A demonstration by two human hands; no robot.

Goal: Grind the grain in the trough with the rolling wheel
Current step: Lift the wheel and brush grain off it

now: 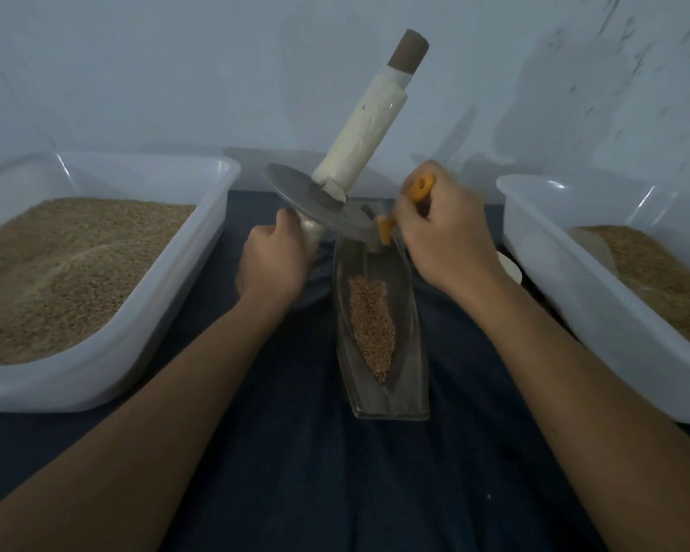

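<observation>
A narrow boat-shaped metal trough (411, 352) lies lengthwise on the dark cloth in the middle, with a strip of brown grain (371, 324) in its groove. The rolling wheel (315, 201), a grey metal disc on a long cream-wrapped axle, is lifted and tilted above the trough's far end, its upper handle pointing up to the right. My left hand (269, 260) grips the lower axle handle. My right hand (447, 229) holds an orange-handled tool (419, 189) against the disc's right edge; the tool's working end is hidden.
A large white plastic tub (136, 336) full of grain stands at the left. A second white tub (598, 296) with grain stands at the right, a small pale round object beside it. A pale wall is close behind.
</observation>
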